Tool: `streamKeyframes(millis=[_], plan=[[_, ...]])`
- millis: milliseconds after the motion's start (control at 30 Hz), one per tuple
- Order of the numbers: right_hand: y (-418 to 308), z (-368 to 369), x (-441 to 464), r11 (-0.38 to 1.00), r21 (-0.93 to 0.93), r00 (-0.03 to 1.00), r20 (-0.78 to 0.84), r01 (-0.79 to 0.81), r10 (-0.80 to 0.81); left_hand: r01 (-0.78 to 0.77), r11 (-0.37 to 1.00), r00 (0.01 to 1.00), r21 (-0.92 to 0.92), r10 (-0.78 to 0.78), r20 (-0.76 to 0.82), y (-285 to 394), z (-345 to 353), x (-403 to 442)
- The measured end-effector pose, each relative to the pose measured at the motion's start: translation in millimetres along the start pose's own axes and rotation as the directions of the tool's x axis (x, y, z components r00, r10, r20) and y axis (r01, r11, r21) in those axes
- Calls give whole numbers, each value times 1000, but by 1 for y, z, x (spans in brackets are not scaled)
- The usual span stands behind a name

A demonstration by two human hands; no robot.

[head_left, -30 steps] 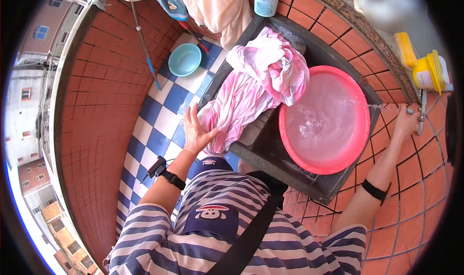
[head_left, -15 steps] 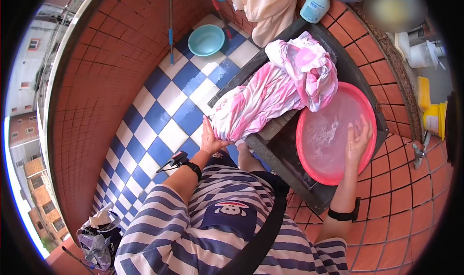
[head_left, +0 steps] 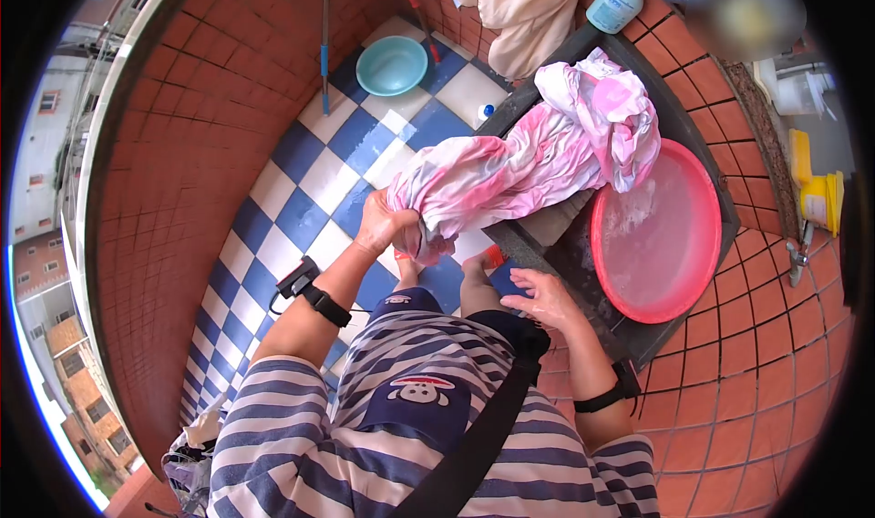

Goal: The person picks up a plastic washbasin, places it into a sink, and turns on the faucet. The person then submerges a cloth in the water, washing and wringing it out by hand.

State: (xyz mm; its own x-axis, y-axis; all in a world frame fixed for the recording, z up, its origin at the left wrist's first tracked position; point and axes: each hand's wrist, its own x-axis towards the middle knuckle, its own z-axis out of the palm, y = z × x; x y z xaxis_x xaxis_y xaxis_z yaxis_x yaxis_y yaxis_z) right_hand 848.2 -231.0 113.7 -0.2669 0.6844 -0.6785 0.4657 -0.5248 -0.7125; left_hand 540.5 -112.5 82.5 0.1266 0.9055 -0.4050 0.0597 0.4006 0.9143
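Observation:
A wet, bunched cloth, tie-dyed pink and white, lies across the dark stone sink. Its near end hangs over the sink's left edge, where my left hand is closed on it. Part of the fingers is hidden by the folds. My right hand is in the air by the sink's front edge, wet, fingers apart and holding nothing. In the sink to the right stands a pink-red basin with cloudy, sudsy water. The far bunch of cloth reaches the basin's upper left rim.
A light-blue basin and a pole stand on the wet checkered floor. A pump bottle is at the sink's far corner, beside hanging peach fabric. A tap and a yellow container are at right.
My right hand has left the basin and moved left and toward my body. My left hand has lifted the near end of the cloth and now grips it.

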Motion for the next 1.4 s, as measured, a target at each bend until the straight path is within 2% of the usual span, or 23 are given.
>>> streamKeyframes(millis=[67,133,200,233,267,300,333,367,533,633,733,833,867,933,967,1067,1100,1200,1267,1300,1333,1367,1400], plan=[[0,59,37,987,-115,990,-72,116,-124,2,962,999,272,-16,50,78,1,2],[-9,120,76,946,-289,928,-290,146,-232,30,991,979,129,-55,198,137,16,-2],[-25,153,125,840,-421,897,-119,343,-426,179,978,946,-109,-141,294,191,37,-18],[-32,180,136,933,-220,832,-426,285,-355,235,959,928,-160,-173,331,202,44,-19],[-35,175,162,811,-429,699,-431,399,-571,291,934,907,-206,-201,371,212,49,-19],[-45,170,171,854,36,710,-574,519,-408,361,870,882,-336,-201,427,224,52,-17],[-54,165,172,666,474,752,-627,576,-204,432,783,852,-448,-191,488,236,53,-18],[-74,152,147,591,533,728,-671,605,-140,477,676,832,-562,-140,538,249,52,-20],[-148,56,0,440,337,350,-935,832,54,524,577,836,-626,-207,509,266,30,22],[-171,-15,-88,463,174,210,-977,869,-27,570,578,789,-584,-188,584,267,40,1],[-219,-57,-152,577,-84,-70,-996,812,-48,618,620,657,-484,-70,750,276,68,-26],[-256,-74,-202,487,-191,-167,-982,852,-91,563,734,577,-380,-20,816,299,106,-39],[-253,-85,-216,490,-213,-196,-977,845,-87,605,711,456,-359,60,888,305,126,-31],[-245,-113,-245,570,-445,-366,-895,690,-255,571,687,472,-450,174,864,317,165,-31],[-245,-127,-255,534,-549,-499,-829,643,-252,666,608,399,-433,200,895,322,186,-29],[-210,-189,-307,616,-615,-591,-756,492,-282,702,588,316,-401,248,916,330,240,-33],[-193,-210,-320,703,-659,-632,-670,267,-389,696,586,344,-416,237,909,331,256,-38],[-154,-246,-312,728,-649,-727,-607,221,-320,568,715,341,-408,247,907,323,289,-40],[-112,-258,-287,773,-605,-716,-625,192,-312,371,863,238,-342,268,934,294,313,-13],[-89,-261,-268,806,-572,-701,-637,152,-319,36,950,322,-311,283,903,273,324,-2],[-68,-255,-244,764,-597,-651,-685,244,-327,-384,881,322,-276,408,854,253,328,5],[-37,-250,-224,774,-544,-539,-778,322,-323,-816,570,406,97,447,797,224,323,11],[-5,-239,-200,817,-457,-444,-850,352,-284,-869,414,424,271,339,840,192,320,18]])
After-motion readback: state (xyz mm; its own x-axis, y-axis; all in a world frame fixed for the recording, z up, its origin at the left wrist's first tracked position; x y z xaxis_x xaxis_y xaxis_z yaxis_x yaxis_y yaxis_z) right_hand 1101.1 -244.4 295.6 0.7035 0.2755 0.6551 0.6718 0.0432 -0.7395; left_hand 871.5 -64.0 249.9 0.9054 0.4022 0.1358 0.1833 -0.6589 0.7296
